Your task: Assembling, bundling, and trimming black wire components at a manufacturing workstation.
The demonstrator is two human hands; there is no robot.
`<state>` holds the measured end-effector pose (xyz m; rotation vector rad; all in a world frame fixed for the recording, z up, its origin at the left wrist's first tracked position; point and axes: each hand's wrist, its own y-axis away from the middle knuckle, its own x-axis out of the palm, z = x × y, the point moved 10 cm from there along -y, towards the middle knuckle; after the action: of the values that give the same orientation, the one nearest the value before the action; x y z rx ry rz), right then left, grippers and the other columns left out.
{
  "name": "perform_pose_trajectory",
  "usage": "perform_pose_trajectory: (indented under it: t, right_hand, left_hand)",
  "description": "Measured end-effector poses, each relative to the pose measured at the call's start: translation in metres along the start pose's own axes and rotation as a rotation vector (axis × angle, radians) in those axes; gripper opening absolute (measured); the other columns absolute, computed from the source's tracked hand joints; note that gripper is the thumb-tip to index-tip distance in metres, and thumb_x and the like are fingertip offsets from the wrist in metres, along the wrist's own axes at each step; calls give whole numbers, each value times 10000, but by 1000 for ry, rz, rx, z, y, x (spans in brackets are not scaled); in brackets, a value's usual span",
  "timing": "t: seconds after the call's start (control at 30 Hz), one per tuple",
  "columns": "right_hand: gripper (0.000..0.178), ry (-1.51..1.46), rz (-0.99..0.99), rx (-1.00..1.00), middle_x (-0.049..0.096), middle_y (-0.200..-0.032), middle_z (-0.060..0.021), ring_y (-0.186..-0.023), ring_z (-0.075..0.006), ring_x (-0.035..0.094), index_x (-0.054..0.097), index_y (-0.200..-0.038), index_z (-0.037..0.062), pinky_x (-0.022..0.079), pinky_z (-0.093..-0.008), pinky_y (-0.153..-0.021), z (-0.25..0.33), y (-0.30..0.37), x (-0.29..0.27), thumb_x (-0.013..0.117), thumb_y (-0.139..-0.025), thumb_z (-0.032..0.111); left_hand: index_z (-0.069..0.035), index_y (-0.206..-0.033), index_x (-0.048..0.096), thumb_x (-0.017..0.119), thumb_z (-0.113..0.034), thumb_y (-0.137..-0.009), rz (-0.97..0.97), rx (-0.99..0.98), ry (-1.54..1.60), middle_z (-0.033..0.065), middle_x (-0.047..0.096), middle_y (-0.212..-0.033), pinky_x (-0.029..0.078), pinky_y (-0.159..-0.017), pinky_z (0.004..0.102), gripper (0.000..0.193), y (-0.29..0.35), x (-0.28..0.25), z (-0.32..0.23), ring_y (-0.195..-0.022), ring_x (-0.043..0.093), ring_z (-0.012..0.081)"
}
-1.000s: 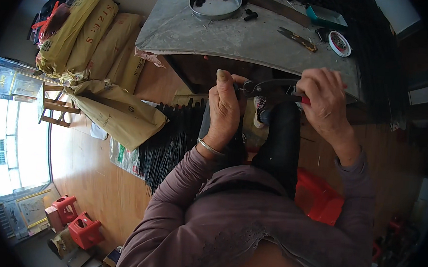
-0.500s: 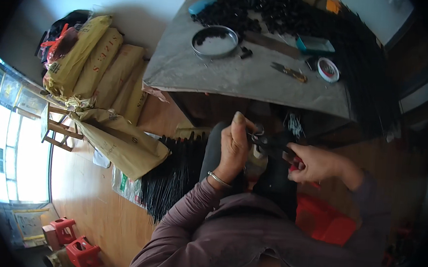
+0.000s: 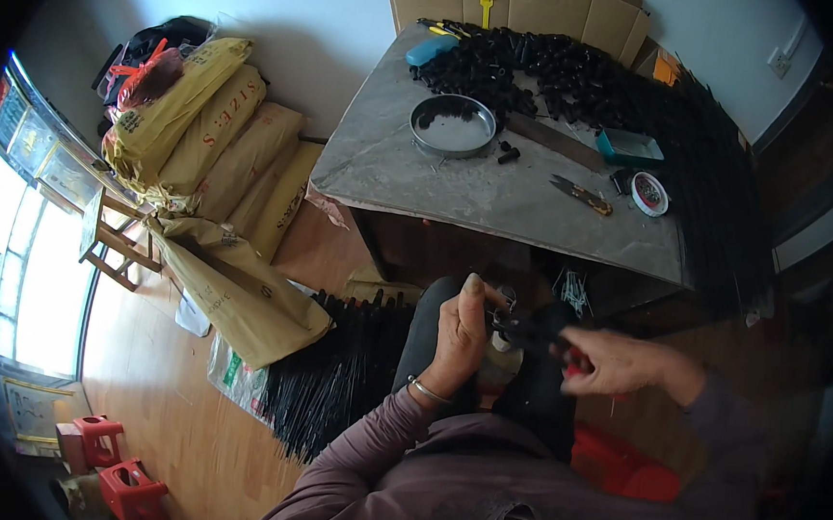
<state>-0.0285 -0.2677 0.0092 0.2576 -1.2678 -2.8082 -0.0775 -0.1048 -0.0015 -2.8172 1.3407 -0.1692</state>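
Observation:
Over my lap, my left hand [image 3: 464, 326] is closed in a pinch with the thumb upright. A small shiny piece shows at its fingertips, too small to name. My right hand [image 3: 617, 361], smeared by motion, is wrapped round pliers with red handles [image 3: 578, 361]. Their dark jaws [image 3: 525, 332] point left to the left hand's fingertips, and I cannot tell whether they bite on the small piece. Beyond my hands stands a grey-covered table [image 3: 393, 186]. A bundle of thin pale metal pieces [image 3: 574, 290] lies below its front edge.
The table bears a round metal tray [image 3: 451, 151], a knife [image 3: 582, 194], a white dish [image 3: 649, 193], a teal box [image 3: 630, 147] and heaped black tubes [image 3: 565, 72]. Long black rods [image 3: 720, 194] lie at its right end. Left are stacked sacks [image 3: 208, 139] and bundled rods [image 3: 330, 389].
The view has tilted upward, so table and hands sit lower in the picture. My right hand is now blurred, still on the pliers; the left keeps its pinch.

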Motion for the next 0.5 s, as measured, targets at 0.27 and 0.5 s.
perform_pose_trajectory:
  t: [0.27,0.5]
  right_hand:
    - [290,-634,58,-89,582,-643,-68,-491,-138,558,533,-939,30,471,-246,-475,-18,-2,26,628,-897,301]
    - [255,144,-14,-236,572,-788,-34,-612,-139,554,541,-966,21,475,-240,-564,12,-13,-2,685,-808,160]
  left_hand:
    - [-19,-734,607,245,-478,-997,39,-18,-40,0,514,-617,363,-517,233,641,-1,-5,9,-529,448,72]
    - [-23,-738,617,241,-506,-997,-10,-64,-33,-12,489,-562,321,-480,213,665,-6,-10,10,-497,431,62]
